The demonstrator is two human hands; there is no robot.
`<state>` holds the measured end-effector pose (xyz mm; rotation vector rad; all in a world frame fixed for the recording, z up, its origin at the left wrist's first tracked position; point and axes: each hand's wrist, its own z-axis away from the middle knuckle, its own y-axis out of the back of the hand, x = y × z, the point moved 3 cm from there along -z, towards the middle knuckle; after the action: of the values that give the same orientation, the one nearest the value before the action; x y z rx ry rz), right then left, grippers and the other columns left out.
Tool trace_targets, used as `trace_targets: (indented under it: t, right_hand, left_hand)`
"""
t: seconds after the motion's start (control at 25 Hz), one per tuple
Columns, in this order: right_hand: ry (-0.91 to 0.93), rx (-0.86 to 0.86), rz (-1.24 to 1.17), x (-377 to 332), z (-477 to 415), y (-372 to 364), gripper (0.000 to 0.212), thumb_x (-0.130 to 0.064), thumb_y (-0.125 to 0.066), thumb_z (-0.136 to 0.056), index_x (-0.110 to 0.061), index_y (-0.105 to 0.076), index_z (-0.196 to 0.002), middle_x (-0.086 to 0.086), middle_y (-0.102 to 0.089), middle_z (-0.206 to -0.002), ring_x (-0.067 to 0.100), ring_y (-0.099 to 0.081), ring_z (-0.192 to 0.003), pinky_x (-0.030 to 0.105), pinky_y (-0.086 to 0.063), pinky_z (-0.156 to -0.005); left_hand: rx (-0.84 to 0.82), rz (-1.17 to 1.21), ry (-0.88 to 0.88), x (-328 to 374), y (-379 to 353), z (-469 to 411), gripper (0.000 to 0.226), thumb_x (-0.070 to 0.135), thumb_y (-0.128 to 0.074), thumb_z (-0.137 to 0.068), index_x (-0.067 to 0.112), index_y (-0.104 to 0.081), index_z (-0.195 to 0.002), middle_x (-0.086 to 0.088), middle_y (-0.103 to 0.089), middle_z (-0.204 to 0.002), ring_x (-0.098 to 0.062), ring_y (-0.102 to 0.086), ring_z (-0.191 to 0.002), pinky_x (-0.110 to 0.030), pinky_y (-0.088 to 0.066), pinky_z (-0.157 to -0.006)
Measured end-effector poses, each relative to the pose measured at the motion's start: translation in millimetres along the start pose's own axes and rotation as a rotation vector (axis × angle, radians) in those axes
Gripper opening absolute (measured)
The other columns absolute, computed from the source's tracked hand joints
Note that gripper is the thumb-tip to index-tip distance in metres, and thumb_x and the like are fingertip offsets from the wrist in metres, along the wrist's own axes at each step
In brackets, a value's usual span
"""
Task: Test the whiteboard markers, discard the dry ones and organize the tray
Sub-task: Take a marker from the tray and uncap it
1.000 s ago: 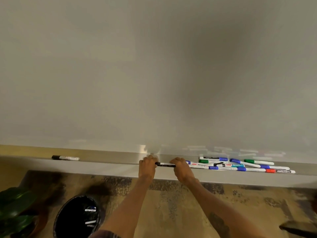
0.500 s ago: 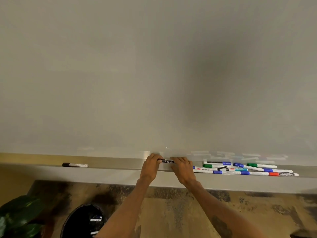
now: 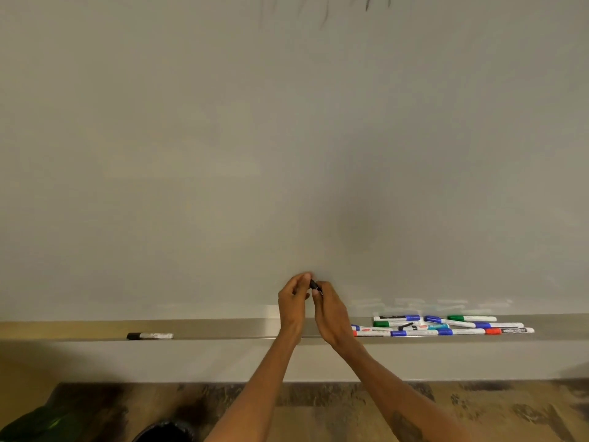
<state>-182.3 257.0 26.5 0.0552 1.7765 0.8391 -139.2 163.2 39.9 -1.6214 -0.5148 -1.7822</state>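
Grips a black marker in the right hand, with fingers curled round the barrel and only the dark upper end showing at 11 o'clock of the knuckles. Pinches that same end with the left hand, thumb and fingertips drawn together at 1 o'clock of its palm. Cannot tell whether capped or uncapped: too small and partly hidden.

Holds both hands close together, in front of the lower whiteboard and above the tray. Carries the wrists low, across the tray's front edge. Brings both bare forearms up from 5 and 6 o'clock of the frame, converging toward the marker.

Finds a heap of markers at 4 o'clock of the hands, lying on the tray and crossing one another, with blue, green, red and black caps; nearest end just beside the right wrist. Finds a lone black-capped marker at 8 o'clock, flat on the tray, well apart from the hands.

Records faint dark strokes at 12 o'clock, along the board's top edge. Notes a dark round bin at 7 o'clock, cut off by the bottom edge. Notes green plant leaves in the corner at 8 o'clock, over mottled brown floor.
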Motion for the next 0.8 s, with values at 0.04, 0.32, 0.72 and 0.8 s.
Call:
trace_targets:
  t: [0.04, 0.32, 0.72, 0.8]
  right_hand:
    - [0.006, 0.041, -0.006, -9, -1, 5, 0.028, -0.035, -0.035, -0.105, -0.022, -0.051, -0.124, -0.011, -0.061, -0.111, 0.008, -0.060, -0.098, 0.022, -0.048, -0.082]
    - [0.119, 0.360, 0.072, -71, -13, 60, 0.028, -0.031, -0.039, -0.105, -0.018, -0.056, -0.123, -0.011, -0.064, -0.095, 0.003, -0.059, -0.076, 0.024, -0.051, -0.070]
    - [0.203, 0.578, 0.171, -137, -25, 104, 0.051, -0.061, -0.023, -0.098, -0.021, -0.052, -0.089, -0.013, -0.051, -0.061, 0.006, -0.049, -0.048, 0.030, -0.048, -0.048]
    - [0.201, 0.584, 0.035, -147, -24, 112, 0.039, -0.054, -0.030, -0.101, -0.022, -0.051, -0.093, -0.012, -0.052, -0.066, 0.007, -0.052, -0.055, 0.028, -0.046, -0.054]
  left_hand:
    - [-0.027, 0.028, -0.027, 14, -6, 3, 0.020, 0.023, -0.062, -0.096, 0.011, -0.074, -0.108, -0.002, -0.076, -0.100, -0.018, -0.071, -0.098, -0.034, -0.057, -0.091]
    - [-0.233, 0.168, -0.117, 102, -37, 22, 0.019, 0.015, -0.062, -0.095, 0.010, -0.073, -0.110, -0.001, -0.078, -0.097, -0.013, -0.073, -0.094, -0.023, -0.058, -0.085]
    - [-0.197, 0.306, -0.284, 212, -55, 28, 0.017, 0.020, -0.061, -0.097, 0.010, -0.075, -0.096, -0.008, -0.074, -0.092, -0.018, -0.069, -0.093, -0.033, -0.054, -0.096]
    - [-0.201, 0.305, -0.406, 246, -55, 30, 0.021, 0.020, -0.061, -0.097, 0.004, -0.073, -0.100, -0.007, -0.075, -0.092, -0.017, -0.070, -0.094, -0.031, -0.054, -0.097]
